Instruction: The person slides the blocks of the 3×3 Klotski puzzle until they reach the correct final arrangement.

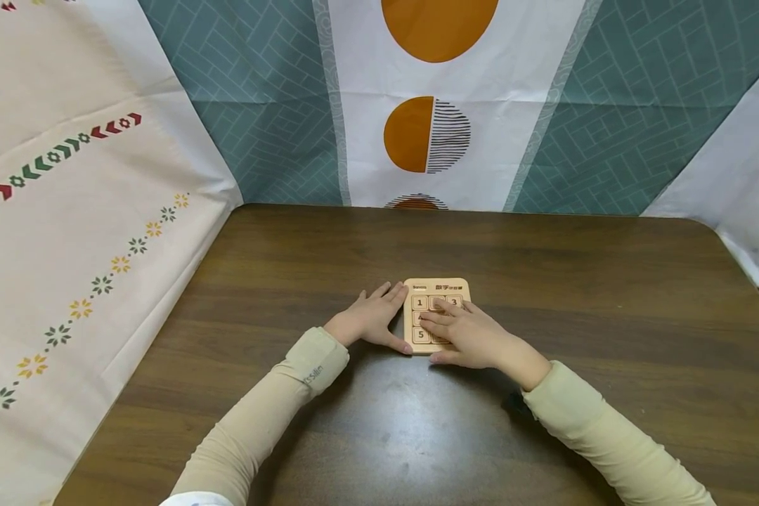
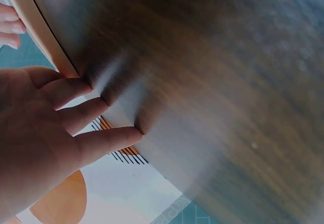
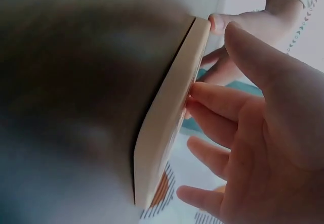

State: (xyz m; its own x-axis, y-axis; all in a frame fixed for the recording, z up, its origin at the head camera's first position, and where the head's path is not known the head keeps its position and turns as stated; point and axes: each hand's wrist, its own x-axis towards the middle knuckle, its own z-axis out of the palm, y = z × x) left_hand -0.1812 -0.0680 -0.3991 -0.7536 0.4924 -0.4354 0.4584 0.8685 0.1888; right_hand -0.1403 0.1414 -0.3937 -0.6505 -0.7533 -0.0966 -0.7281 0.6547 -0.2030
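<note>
A light wooden number sliding puzzle (image 1: 426,287) lies flat on the brown table, its square tiles marked with dark digits such as 1, 3 and 5. My left hand (image 1: 372,320) is spread at its left side, with the thumb against the near left corner and a fingertip by the upper left edge. Over the tiles reaches my right hand (image 1: 471,337), covering several of them. In the right wrist view, fingertips of the right hand (image 3: 253,128) touch the top face of the puzzle (image 3: 169,107). The left wrist view shows the left hand's fingers (image 2: 109,142) extended, tips down at the tabletop.
The wooden table (image 1: 575,281) extends around the puzzle. A patterned curtain (image 1: 278,126) hangs along its back edge, and a cream cloth with flower prints (image 1: 88,246) stands at the left. White fabric (image 1: 734,176) borders the right side.
</note>
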